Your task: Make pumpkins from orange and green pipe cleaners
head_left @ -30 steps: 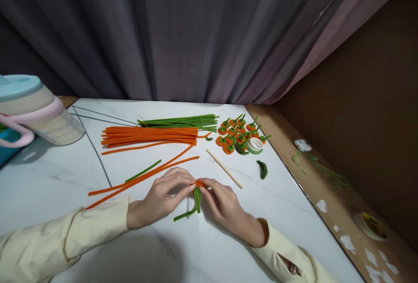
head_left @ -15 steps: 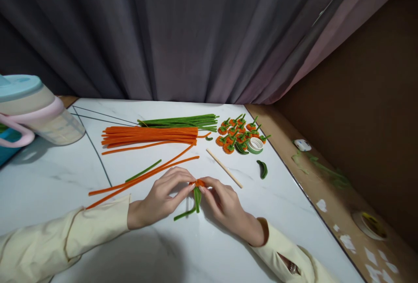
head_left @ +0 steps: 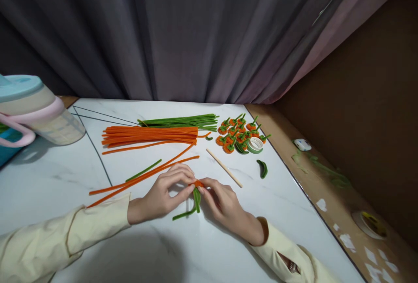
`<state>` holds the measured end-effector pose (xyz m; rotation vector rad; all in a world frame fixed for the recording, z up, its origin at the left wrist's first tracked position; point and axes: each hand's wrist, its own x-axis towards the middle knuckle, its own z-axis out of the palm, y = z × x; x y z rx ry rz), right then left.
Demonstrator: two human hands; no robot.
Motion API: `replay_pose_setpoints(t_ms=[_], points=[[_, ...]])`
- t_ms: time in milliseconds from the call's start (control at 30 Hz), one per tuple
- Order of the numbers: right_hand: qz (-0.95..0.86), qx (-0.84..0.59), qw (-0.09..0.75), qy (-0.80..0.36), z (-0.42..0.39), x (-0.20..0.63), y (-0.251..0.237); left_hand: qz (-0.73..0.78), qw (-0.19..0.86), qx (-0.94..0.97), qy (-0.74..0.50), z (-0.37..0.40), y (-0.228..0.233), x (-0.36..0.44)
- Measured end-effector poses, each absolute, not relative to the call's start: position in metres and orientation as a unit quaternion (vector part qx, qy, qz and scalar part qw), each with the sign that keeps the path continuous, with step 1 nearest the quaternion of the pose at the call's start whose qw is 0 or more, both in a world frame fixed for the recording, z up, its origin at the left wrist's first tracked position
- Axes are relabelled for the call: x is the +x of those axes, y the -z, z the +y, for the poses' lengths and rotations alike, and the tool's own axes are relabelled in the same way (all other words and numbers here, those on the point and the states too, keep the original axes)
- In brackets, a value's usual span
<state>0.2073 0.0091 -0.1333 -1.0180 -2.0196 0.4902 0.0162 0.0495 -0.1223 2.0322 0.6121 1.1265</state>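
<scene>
Item in hand: one small orange coil (head_left: 199, 183) with a green stem (head_left: 197, 199), pinched between the fingertips of the left hand (head_left: 161, 197) and the right hand (head_left: 225, 207). Both hands are closed on it from opposite sides and meet just above the desk (head_left: 58, 178); the stem's loose tail trails back toward the person, beneath the left hand. Judged as a piece in the making, its orange part small and the stem not yet trimmed or tucked.

Just beyond the left hand: a few loose orange pipe cleaners (head_left: 143, 176) and one short green piece (head_left: 143, 170), lying slantwise.

Just beyond the right hand: a wooden stick (head_left: 224, 168), untouched.

Farther out, ahead of the left hand: a bundle of orange pipe cleaners (head_left: 150, 136) and, behind it, a bundle of green pipe cleaners (head_left: 181, 122). Much stock remains.

Farther out, ahead of the right hand: a cluster of finished orange pieces (head_left: 237, 133) with green stems, roughly a dozen or more; a roll of green tape (head_left: 255, 145) touches the cluster; a green scrap (head_left: 262, 168) lies apart.

Far beyond the left hand: a lidded plastic container (head_left: 32, 111).
</scene>
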Motion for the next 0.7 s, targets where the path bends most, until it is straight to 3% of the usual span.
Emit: replay_pose_setpoints(t_ms=[333,700], points=[[-0.759,-0.407,0.436,-0.264,0.0085,0.206,0.1351,0.327,0.524,0.702,-0.354,0.0533,0.1165,0.0164],[-0.702,-0.407,0.457,-0.363,0.0116,0.2046,0.1358,0.372,0.627,0.623,-0.284,0.0535,0.1183,0.0183]])
